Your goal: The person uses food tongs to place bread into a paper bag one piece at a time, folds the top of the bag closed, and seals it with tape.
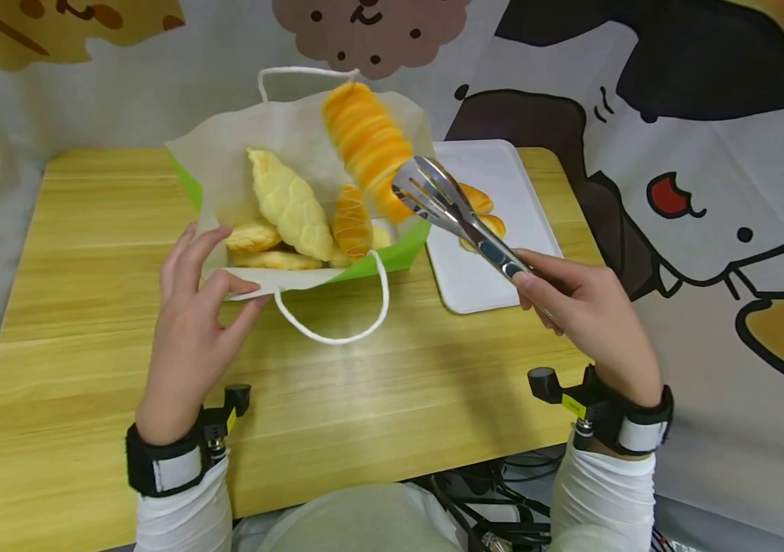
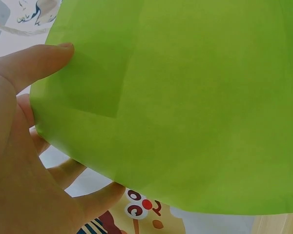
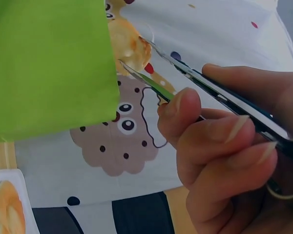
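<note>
My right hand [image 1: 574, 299] grips metal tongs [image 1: 464, 211], whose tips clasp a ridged orange bread roll [image 1: 367, 142] above the right side of a paper bag [image 1: 399, 257]. With thumb and fingers, my left hand [image 1: 199, 314] pinches the bag's near left rim. The bag is green outside and white inside, with white rope handles [image 1: 337, 340]. Inside lie a pale braided bread [image 1: 288, 203], an orange bread with white icing lines [image 1: 351, 222] and several other pieces. The left wrist view shows the thumb against the green bag side [image 2: 185, 107].
A white tray [image 1: 482, 287] stands right of the bag, with bread pieces [image 1: 478, 199] on it, partly behind the tongs. Both stand on a wooden table [image 1: 88, 307]. A cartoon-printed cloth [image 1: 709, 330] hangs behind and to the right. Cables [image 1: 523, 491] lie below the front edge.
</note>
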`<state>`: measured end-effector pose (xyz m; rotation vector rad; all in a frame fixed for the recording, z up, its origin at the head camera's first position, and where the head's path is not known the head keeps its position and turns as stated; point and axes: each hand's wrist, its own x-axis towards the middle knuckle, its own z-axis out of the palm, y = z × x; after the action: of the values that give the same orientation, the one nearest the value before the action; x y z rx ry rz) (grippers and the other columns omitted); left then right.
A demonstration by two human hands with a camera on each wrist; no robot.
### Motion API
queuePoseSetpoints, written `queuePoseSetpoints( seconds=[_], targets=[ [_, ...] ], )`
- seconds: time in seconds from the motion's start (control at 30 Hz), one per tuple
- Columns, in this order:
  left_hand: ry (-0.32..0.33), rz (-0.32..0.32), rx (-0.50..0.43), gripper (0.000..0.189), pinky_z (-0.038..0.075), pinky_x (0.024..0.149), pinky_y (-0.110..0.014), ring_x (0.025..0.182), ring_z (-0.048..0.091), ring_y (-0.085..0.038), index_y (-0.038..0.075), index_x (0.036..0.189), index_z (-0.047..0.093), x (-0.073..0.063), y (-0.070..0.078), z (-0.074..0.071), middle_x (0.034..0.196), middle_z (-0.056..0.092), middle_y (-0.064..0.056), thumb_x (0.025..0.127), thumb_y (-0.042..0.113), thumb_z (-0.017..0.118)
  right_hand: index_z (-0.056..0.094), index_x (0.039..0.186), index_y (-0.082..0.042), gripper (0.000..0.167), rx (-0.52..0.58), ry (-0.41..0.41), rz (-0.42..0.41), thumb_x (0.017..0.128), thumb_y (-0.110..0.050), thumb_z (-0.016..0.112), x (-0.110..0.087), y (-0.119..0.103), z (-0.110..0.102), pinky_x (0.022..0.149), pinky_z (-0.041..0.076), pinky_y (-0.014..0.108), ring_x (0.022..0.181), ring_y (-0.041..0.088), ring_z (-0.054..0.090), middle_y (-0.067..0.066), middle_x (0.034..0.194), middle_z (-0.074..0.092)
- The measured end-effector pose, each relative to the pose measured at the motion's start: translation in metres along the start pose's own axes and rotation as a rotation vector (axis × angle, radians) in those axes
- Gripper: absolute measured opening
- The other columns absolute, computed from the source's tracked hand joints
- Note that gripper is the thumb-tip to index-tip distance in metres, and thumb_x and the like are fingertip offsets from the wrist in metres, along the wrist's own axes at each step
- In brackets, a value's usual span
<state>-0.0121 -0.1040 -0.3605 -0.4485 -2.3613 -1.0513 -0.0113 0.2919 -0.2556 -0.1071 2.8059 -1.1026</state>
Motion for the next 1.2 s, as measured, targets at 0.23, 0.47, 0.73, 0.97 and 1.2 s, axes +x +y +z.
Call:
queuePoseSetpoints(
  seconds=[0.23, 0.47, 0.73, 0.97, 1.2],
  targets=[
    [0.004, -0.001, -0.011, 0.020, 0.018, 0.123, -0.058, 0.149, 0.027, -0.043, 0.001, 0.083, 0.063, 0.000, 0.001, 0.000, 0.149, 0.046, -0.018, 0.076, -0.001, 0.082, 0.069, 0.117, -0.017, 0.026, -0.084, -0.001, -0.042, 0.101, -0.034, 0.058, 0.007, -0.009, 0.004, 0.045, 0.033, 0.032, 0.055, 0.021, 0.045, 0.006, 0.070, 0.052],
    [-0.008, 0.021, 0.032, 0.019, 0.017, 0.123, -0.057, 0.149, 0.025, -0.043, -0.002, 0.085, 0.062, 0.000, 0.001, -0.002, 0.150, 0.044, -0.020, 0.080, 0.002, 0.080, 0.068, 0.130, -0.013, 0.038, -0.248, 0.034, -0.139, 0.099, -0.034, 0.062, 0.012, -0.023, 0.003, 0.042, 0.030, 0.029, 0.050, 0.015, 0.042, 0.004, 0.074, 0.062],
    [0.005, 0.019, -0.006, 0.020, 0.017, 0.124, -0.057, 0.149, 0.026, -0.042, 0.000, 0.084, 0.063, 0.000, 0.002, -0.001, 0.149, 0.046, -0.019, 0.077, 0.001, 0.081, 0.068, 0.130, -0.011, 0.038, -0.364, -0.003, -0.221, 0.101, -0.034, 0.059, 0.021, -0.036, 0.007, 0.042, 0.029, 0.028, 0.049, 0.013, 0.038, 0.003, 0.069, 0.058],
    [-0.006, 0.023, 0.005, 0.019, 0.016, 0.124, -0.057, 0.149, 0.026, -0.043, 0.000, 0.084, 0.063, -0.001, 0.002, 0.000, 0.150, 0.045, -0.019, 0.079, 0.004, 0.080, 0.070, 0.124, -0.014, 0.033, -0.377, -0.048, -0.201, 0.101, -0.035, 0.057, 0.028, -0.043, 0.011, 0.046, 0.032, 0.028, 0.052, 0.016, 0.042, 0.004, 0.071, 0.059],
    [0.010, 0.013, -0.020, 0.019, 0.017, 0.123, -0.058, 0.149, 0.026, -0.043, 0.000, 0.083, 0.064, -0.001, 0.003, 0.003, 0.148, 0.048, -0.019, 0.076, 0.003, 0.082, 0.068, 0.129, -0.018, 0.033, -0.414, -0.077, -0.159, 0.102, -0.034, 0.057, 0.027, -0.047, 0.013, 0.046, 0.032, 0.029, 0.050, 0.017, 0.040, 0.003, 0.068, 0.054]
  ],
)
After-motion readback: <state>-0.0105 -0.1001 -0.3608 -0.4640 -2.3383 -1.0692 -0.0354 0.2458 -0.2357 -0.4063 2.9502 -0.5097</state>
